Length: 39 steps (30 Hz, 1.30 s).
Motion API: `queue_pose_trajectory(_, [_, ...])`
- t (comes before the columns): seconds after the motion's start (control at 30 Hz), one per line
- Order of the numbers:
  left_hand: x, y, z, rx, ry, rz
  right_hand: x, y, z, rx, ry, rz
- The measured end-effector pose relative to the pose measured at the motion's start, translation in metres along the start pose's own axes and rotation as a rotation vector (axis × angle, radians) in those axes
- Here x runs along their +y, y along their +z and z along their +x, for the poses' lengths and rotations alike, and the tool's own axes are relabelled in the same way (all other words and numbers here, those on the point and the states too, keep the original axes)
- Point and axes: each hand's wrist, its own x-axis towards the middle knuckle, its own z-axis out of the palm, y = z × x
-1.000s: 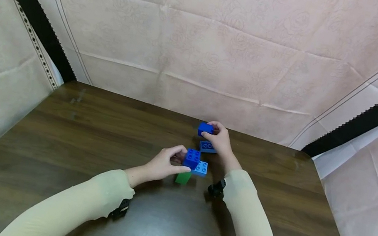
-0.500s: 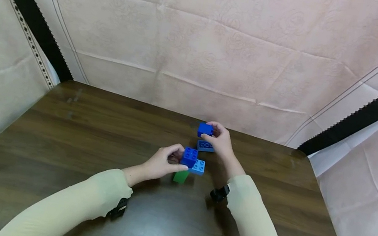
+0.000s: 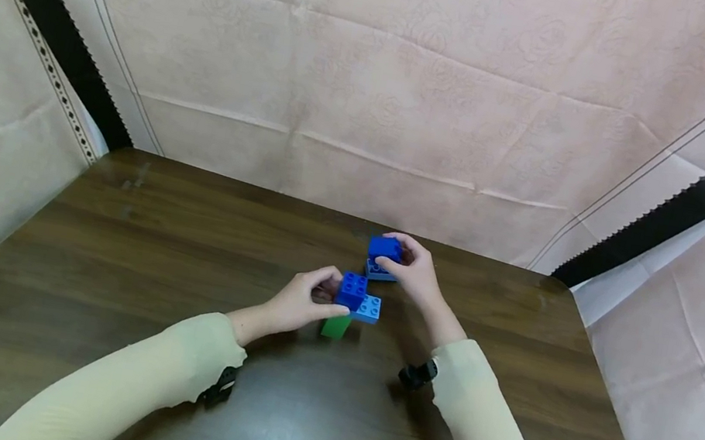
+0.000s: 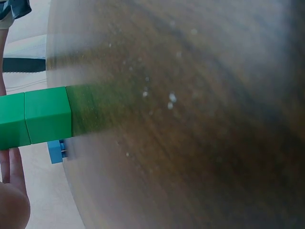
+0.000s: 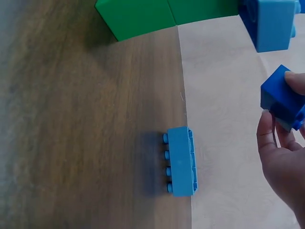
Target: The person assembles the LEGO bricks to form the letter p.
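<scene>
right hand [image 3: 417,272] shifted; its block [image 3: 384,247] partly hides lighter brick [image 3: 381,276]

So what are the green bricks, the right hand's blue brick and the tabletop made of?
Green bricks: probably hard plastic, smooth, slightly shiny, with crisp edges and even colour.
Blue brick: likely plastic too, smooth, with sharp corners.
Tabletop: glossy wood or wood-look laminate, from grain streaks and reflections.
</scene>
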Motion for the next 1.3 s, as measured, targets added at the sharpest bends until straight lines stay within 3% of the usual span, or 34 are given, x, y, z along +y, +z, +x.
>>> queue_pose_trajectory(0.27, [0.001,0.0,0.0,-0.004,-0.018,0.0,-0.001,-0.007,-0.011,-0.009,-0.019,0.083])
queue_pose_trajectory(0.87, [0.0,0.001,-0.001,0.001,-0.021,-0.005,-0.007,-0.016,-0.032,0.004,-0.022,0.098])
queue_pose_trajectory(1.3, [0.001,0.001,-0.001,-0.004,-0.018,-0.014,-0.006,-0.019,-0.051,-0.147,-0.113,0.038])
